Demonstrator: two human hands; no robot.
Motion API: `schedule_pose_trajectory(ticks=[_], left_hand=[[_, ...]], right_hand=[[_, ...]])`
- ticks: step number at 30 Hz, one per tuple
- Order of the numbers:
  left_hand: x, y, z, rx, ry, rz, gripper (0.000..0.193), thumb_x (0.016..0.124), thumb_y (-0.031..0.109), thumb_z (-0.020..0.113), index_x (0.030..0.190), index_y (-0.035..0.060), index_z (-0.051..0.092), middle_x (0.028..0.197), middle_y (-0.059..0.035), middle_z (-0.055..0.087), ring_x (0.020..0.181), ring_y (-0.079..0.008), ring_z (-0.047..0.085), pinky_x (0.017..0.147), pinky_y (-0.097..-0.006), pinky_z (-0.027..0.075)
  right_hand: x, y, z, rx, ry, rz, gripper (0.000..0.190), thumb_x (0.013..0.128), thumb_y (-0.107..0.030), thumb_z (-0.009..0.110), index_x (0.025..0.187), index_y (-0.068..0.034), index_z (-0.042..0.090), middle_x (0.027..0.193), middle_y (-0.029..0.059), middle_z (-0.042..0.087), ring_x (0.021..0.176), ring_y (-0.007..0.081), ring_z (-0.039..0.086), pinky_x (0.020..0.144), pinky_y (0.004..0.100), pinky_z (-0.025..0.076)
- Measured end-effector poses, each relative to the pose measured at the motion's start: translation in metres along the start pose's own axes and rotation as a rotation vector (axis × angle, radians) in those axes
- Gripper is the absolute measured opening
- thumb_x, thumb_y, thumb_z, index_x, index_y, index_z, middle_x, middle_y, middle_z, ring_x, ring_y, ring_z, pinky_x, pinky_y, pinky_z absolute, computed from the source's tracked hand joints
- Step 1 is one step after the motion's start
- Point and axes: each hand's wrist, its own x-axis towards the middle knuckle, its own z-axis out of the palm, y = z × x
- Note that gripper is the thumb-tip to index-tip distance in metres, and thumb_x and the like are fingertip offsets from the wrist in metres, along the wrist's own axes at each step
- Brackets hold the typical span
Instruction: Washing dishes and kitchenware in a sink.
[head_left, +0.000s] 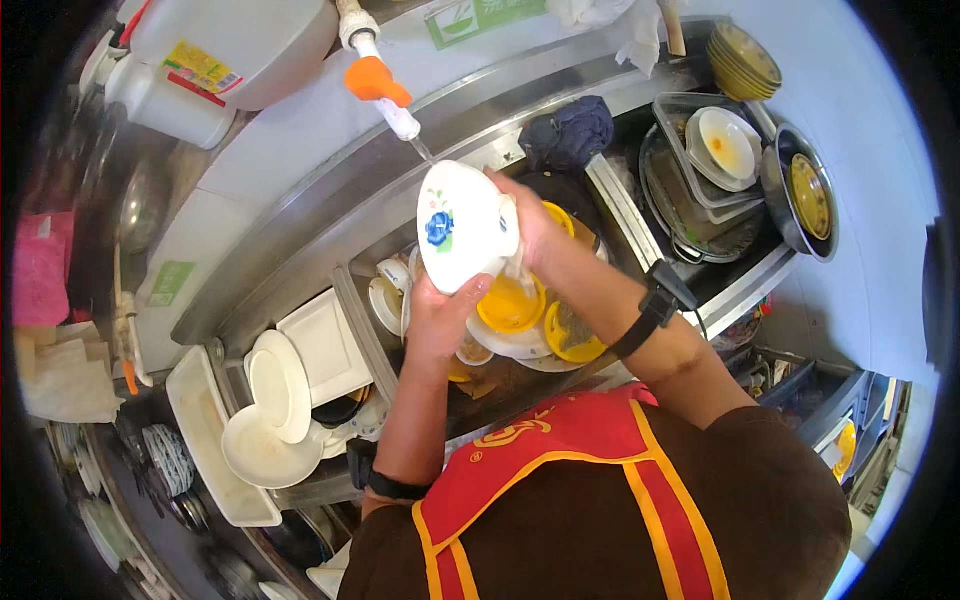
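A white bowl (459, 217) with a blue flower on its outer side is tilted on its edge beneath the tap (384, 97), which has an orange handle. Water runs from the spout onto its upper edge. My left hand (442, 307) grips the lower edge, thumb on the outside. At the bowl's foot, my right hand (529, 217) holds it from the other side, its fingers partly hidden. Under my hands, the sink (480, 386) holds stacked dishes, among them a yellow bowl (512, 306) and another yellow bowl (574, 334) with dark residue.
To the left, white plates (279, 386) and a square white dish (326, 349) lie beside a long white tray (214, 442). A dark cloth (568, 131) rests on the back ledge. On the right are a clear plastic tub (705, 191), a steel basin (784, 150) and stacked yellow bowls (742, 64).
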Motion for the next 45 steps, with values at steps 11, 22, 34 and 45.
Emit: schedule_pose_trajectory(ticks=[11,22,34,45], left_hand=[[0.007,0.031,0.004,-0.325,0.104,-0.022,0.036,0.085,0.003,0.054,0.12,-0.0043,0.047,0.118,-0.0124,0.056,0.101,-0.0187,0.057,0.091,-0.0335,0.045],[0.005,-0.011,-0.007,1.126,-0.136,0.347,0.04,0.087,0.012,0.052,0.126,0.0046,0.048,0.121,-0.0188,0.055,0.113,-0.0341,0.053,0.09,-0.0415,0.046],[0.025,0.013,-0.012,1.134,-0.064,0.191,0.029,0.08,0.007,0.056,0.108,0.0065,0.059,0.097,-0.0199,0.064,0.089,-0.0328,0.064,0.074,-0.0389,0.05],[0.022,-0.01,-0.03,1.545,-0.345,0.53,0.042,0.074,0.004,0.058,0.114,0.0136,0.059,0.122,-0.0105,0.057,0.117,-0.0237,0.051,0.105,-0.039,0.033]], right_hand=[[0.005,0.005,-0.007,-0.086,-0.024,-0.048,0.047,0.091,-0.042,0.047,0.112,-0.002,0.058,0.103,0.0137,0.065,0.092,0.0244,0.064,0.084,0.0384,0.052],[-0.024,0.025,-0.013,-0.067,0.173,-0.051,0.056,0.094,-0.053,0.033,0.119,-0.007,0.053,0.111,0.0109,0.061,0.1,0.024,0.058,0.091,0.0364,0.045],[-0.046,0.014,-0.037,-0.674,0.102,-0.189,0.031,0.092,-0.019,0.053,0.118,-0.002,0.053,0.099,0.0031,0.062,0.085,0.0102,0.06,0.077,0.0238,0.048],[-0.052,0.01,-0.03,-0.689,0.228,-0.133,0.036,0.084,-0.012,0.053,0.117,0.002,0.049,0.103,0.0129,0.061,0.087,0.0204,0.063,0.073,0.0322,0.055]])
